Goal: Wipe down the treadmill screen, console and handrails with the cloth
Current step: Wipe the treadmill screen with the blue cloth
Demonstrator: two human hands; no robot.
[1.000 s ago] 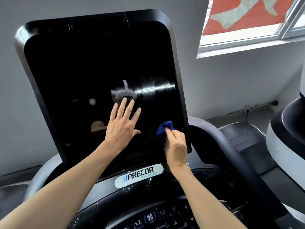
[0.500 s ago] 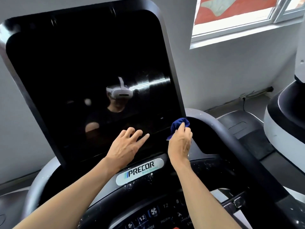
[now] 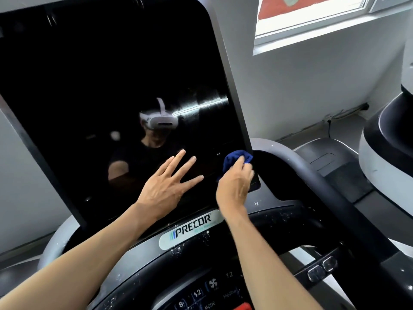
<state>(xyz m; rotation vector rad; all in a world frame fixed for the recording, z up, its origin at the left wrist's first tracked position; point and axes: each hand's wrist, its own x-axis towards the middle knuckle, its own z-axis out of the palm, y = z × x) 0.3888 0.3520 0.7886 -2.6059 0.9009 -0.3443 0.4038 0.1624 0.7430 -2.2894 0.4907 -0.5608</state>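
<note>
No container shows here. The cloth (image 3: 237, 161), dark blue and bunched, sits at the lower right corner of the screen (image 3: 111, 86), pressed against the glass right by the grey frame edge. The right hand (image 3: 234, 186) lies directly below it, at the cloth's 6 o'clock, fingers curled round the wad so that only its top pokes out above the knuckles. At the cloth's 9 o'clock, a short way off and not touching it, the left hand (image 3: 166, 185) rests flat on the screen with straight fingers spread apart, pointing toward 1 o'clock.

The screen is black, glossy and tilted back, with a streaky bright glare at its right side. Below it, at 6 o'clock, runs the console (image 3: 201, 287) with a PRECOR badge (image 3: 191, 230), white specks scattered near it, and lit keys marked 12, MODE and PROGRAM. A grey handrail (image 3: 312, 175) curves away from the screen's corner toward 4 o'clock. Behind are a white wall (image 3: 301, 86) and a window sill (image 3: 324, 34) at 1 o'clock.
</note>
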